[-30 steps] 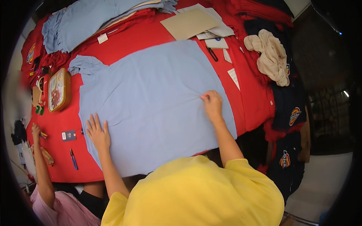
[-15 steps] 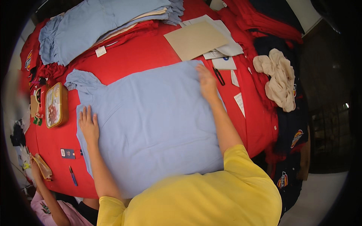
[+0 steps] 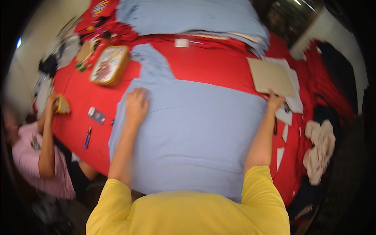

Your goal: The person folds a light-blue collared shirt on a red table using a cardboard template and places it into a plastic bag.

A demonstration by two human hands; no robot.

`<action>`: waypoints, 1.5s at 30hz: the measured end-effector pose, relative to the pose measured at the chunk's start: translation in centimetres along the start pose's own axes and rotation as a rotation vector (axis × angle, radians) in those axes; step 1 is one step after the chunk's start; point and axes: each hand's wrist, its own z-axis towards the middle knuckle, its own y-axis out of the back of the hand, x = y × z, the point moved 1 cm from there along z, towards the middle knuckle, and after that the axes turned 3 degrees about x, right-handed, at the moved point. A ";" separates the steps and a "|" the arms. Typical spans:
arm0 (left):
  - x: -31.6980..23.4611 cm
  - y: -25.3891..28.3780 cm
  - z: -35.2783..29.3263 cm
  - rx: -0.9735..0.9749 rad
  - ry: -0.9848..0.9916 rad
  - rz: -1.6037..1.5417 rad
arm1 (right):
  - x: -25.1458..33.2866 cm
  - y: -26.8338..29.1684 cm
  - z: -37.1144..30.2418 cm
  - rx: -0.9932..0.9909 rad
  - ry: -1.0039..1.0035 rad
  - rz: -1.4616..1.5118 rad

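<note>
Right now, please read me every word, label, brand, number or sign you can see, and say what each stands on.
No text reads clearly.
White tag by the blue garment stack: too blurred.
Dark card: print too small.
Yellow-rimmed tub: lid print too blurred.
Emblem on red cloth, far left: too blurred.

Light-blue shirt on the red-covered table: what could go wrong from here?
1. Right hand is at the tan cardboard sheet, which overlaps white papers; moving it could drag them along.
2. Left hand lies palm-down on the light-blue shirt; if it slides, the fabric might crease.
3. The shirt's sleeve lies close beside the yellow tub; shifting the shirt could snag or nudge it.
</note>
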 end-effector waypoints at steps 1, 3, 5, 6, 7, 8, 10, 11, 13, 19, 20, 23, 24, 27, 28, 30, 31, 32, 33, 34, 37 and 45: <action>-0.1 1.0 -1.2 0.009 0.018 0.001 | 0.7 -0.9 -0.7 -0.030 -0.039 -0.128; -0.6 3.0 -3.2 0.026 0.067 -0.037 | 0.5 0.0 1.9 -0.061 -0.014 -0.074; -0.1 5.1 -6.2 0.004 0.179 -0.022 | 2.2 -0.2 1.2 0.015 0.243 -0.050; 0.7 6.0 -7.8 -0.029 0.257 0.007 | 4.2 -0.3 0.5 0.047 0.496 -0.037; 1.6 7.2 -9.6 -0.055 0.347 0.049 | 7.7 -1.2 -2.5 0.241 0.513 0.026; 2.3 8.4 -11.1 -0.073 0.432 0.091 | 12.6 -1.7 -7.3 0.430 0.531 0.087; 3.4 10.6 -13.8 -0.110 0.602 0.161 | 19.9 -1.9 -15.5 0.758 0.507 0.185; 3.5 11.3 -14.5 -0.058 0.686 0.115 | 21.4 -1.7 -17.9 0.894 0.460 0.189; 3.7 12.5 -16.2 0.045 0.850 0.020 | 23.0 -1.6 -21.9 1.162 0.356 0.192; 5.0 13.7 -15.6 0.102 0.845 -0.183 | 14.6 -10.1 -32.6 1.625 0.335 -0.437; 5.5 13.8 -15.3 0.123 0.873 -0.282 | 12.4 -11.6 -34.2 1.660 0.401 -0.453; 6.9 14.4 -16.0 0.190 0.942 -0.509 | 8.3 -14.0 -36.8 1.667 0.663 -0.505; 7.3 14.6 -16.4 0.210 0.948 -0.543 | 7.6 -14.5 -37.0 1.645 0.762 -0.519; 7.9 14.3 -18.2 0.161 0.968 -0.613 | 10.2 -14.8 -37.9 1.716 0.519 -0.658; 8.0 14.2 -18.6 0.129 0.966 -0.634 | 11.1 -14.4 -37.7 1.734 0.269 -0.448; 7.4 14.4 -18.4 0.063 1.000 -0.637 | 12.3 -13.7 -37.1 1.689 -0.225 -0.033; 7.2 14.5 -18.1 0.034 1.008 -0.638 | 12.2 -13.7 -37.4 1.708 -0.175 -0.106; 7.4 14.3 -18.2 0.004 1.006 -0.643 | 12.1 -13.7 -37.8 1.725 -0.123 -0.179; 7.6 13.8 -18.5 -0.026 1.003 -0.649 | 11.9 -13.7 -38.2 1.740 -0.070 -0.253; 7.9 13.2 -18.3 -0.048 0.986 -0.661 | 9.3 -14.3 -38.3 1.767 0.346 -0.273; 8.8 12.5 -19.0 -0.137 1.006 -0.716 | 9.9 -14.1 -42.3 1.718 0.369 -0.495; 8.2 12.8 -19.8 -0.232 0.990 -0.628 | 9.9 -14.1 -43.1 1.690 0.596 -0.575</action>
